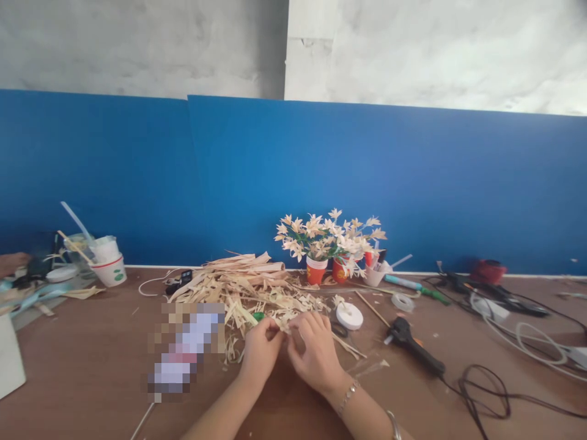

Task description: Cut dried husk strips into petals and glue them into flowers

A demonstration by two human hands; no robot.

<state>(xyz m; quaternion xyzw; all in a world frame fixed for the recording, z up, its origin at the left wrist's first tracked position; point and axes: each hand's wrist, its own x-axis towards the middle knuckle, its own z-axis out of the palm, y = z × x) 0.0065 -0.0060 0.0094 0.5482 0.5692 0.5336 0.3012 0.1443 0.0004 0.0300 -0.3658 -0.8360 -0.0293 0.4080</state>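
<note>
Both my hands meet at the near edge of a heap of pale dried husk strips [243, 284] on the brown table [92, 360]. My left hand [260, 351] is closed, its fingertips pinching a small pale husk piece [285, 325]. My right hand [315, 351] is closed too, pinching the same piece from the right, thumb and forefinger together. A bracelet shows on my right wrist. A small green item [258, 316] lies in the strips just left of my fingers.
Red paper cups with cream husk flowers [328, 241] stand behind the heap. A white tape roll [349, 315], a black glue gun [415, 345], cables [499, 391], a white cup [109, 263] and a blurred patch [186, 348] lie around. A blue panel backs the table. Another person's hand [11, 263] shows far left.
</note>
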